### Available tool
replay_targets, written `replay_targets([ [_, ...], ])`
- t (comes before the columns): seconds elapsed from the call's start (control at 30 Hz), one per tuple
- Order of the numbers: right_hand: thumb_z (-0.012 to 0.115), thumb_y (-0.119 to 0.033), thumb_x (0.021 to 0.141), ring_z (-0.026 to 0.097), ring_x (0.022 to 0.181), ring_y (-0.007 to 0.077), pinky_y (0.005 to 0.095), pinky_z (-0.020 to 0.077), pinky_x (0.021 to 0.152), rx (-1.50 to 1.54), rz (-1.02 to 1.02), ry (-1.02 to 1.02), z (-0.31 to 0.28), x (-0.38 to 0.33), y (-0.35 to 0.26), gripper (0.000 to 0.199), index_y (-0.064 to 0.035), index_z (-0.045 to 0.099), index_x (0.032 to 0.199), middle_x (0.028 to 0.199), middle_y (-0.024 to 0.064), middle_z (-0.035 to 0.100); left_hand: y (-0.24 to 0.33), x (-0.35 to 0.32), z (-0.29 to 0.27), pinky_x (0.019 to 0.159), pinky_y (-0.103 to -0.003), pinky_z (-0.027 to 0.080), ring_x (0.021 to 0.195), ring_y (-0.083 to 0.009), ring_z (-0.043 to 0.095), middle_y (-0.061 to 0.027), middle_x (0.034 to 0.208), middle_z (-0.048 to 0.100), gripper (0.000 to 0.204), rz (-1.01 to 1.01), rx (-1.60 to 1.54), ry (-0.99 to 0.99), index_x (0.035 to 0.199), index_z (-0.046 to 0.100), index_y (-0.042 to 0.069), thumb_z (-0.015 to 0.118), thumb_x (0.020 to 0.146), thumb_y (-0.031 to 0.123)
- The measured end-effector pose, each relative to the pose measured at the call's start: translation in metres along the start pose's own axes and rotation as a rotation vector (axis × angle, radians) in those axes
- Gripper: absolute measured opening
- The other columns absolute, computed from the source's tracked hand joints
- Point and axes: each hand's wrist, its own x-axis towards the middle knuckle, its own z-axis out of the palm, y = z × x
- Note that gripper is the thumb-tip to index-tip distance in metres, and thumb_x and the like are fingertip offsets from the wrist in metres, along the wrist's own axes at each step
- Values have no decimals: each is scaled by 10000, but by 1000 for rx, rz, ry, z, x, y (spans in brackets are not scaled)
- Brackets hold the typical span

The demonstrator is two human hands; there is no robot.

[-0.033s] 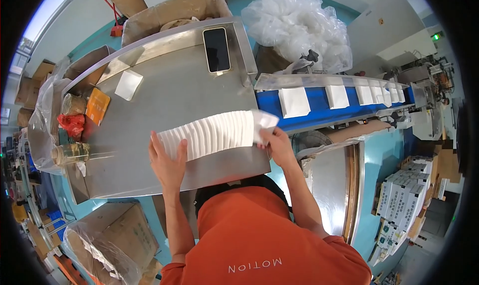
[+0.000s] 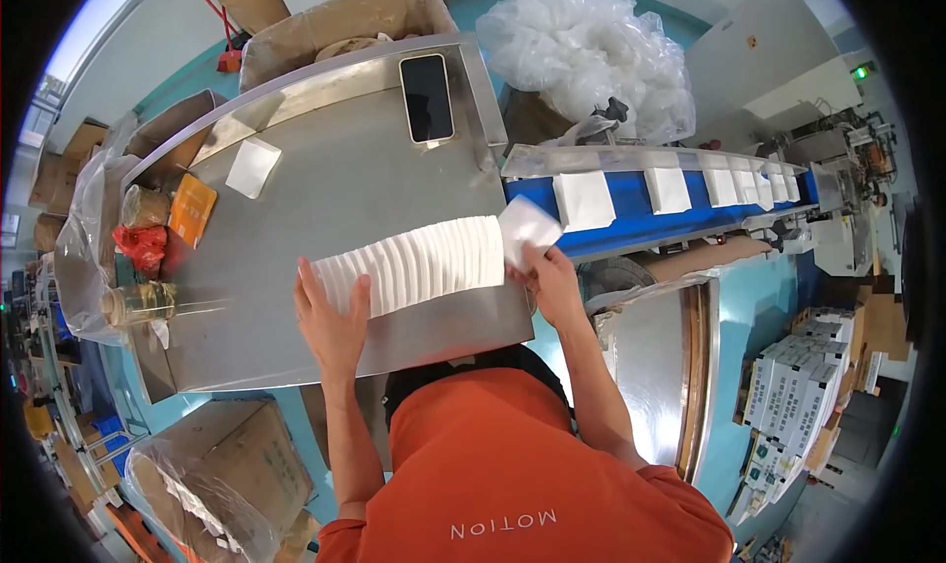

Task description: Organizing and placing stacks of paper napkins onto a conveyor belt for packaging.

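Note:
A long, slightly curved row of white folded napkins (image 2: pixel 424 265) stands on edge, packed close together, on the steel table. At the row's left end is my left hand (image 2: pixel 333 322), fingers and thumb spread apart around its near corner, resting against the napkins. Past the right end, my right hand (image 2: pixel 552 282) pinches a single flat napkin (image 2: pixel 527 228) by its lower edge. That napkin is tilted and slightly blurred, close to the row and to the near end of the blue conveyor belt (image 2: pixel 631 200). More white napkins (image 2: pixel 583 200) lie spaced along the belt.
On the steel table (image 2: pixel 335 159) lie a phone (image 2: pixel 428 98), a loose white napkin (image 2: pixel 253 167), an orange packet (image 2: pixel 192 210), a red plastic bundle (image 2: pixel 141 248) and a roll of clear tape (image 2: pixel 148 303). A raised rim borders the table. Clear plastic bags (image 2: pixel 591 56) are heaped behind the belt.
The napkin in my right hand has swung up and tilted, a little away from the row's right end. My left hand has stayed in place.

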Motion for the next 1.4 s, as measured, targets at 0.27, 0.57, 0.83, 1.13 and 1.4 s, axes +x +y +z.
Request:
replay_targets([
  [0.27, 642, -449, 910, 570, 781, 96, 253, 451, 675, -494, -89, -67, 44, -19, -4, 489, -10, 623, 1125, 913, 33, 641, 7, -4, 5, 1017, -502, 399, 1262, -467, 434, -318, 1380, 410, 861, -22, 3, 3, 1465, 295, -27, 711, 857, 420],
  [0.57, 615, -376, 953, 608, 860, 137, 247, 491, 707, -160, -43, 76, 10, 0, -5, 461, 15, 573, 1193, 1040, 84, 637, 11, -4, 9, 1029, -506, 386, 1259, -464, 441, -316, 1377, 418, 867, 18, -9, -35, 1460, 307, -26, 712, 850, 437],
  [0.83, 653, -319, 924, 559, 698, 97, 233, 432, 572, -135, 269, -175, 24, -16, -7, 396, 4, 594, 1146, 901, 49, 633, 11, -6, 9, 1029, -504, 382, 1264, -453, 438, -304, 1387, 420, 873, -2, -7, -10, 1462, 306, -19, 714, 846, 444],
  [1.13, 592, -395, 958, 607, 860, 136, 259, 474, 753, -685, -108, -64, 41, -17, -10, 484, 54, 593, 1136, 972, 100, 656, 18, -10, 14, 1027, -500, 384, 1258, -449, 443, -301, 1383, 421, 890, 30, -1, -26, 1460, 309, -18, 728, 830, 452],
  [1.4, 632, -265, 938, 605, 799, 102, 220, 452, 641, -420, 69, -195, 15, -15, -4, 320, 4, 596, 1108, 837, 26, 623, 16, -12, 16, 1022, -503, 387, 1241, -454, 455, -300, 1378, 421, 904, 26, -2, 9, 1464, 305, -10, 743, 816, 444],
])
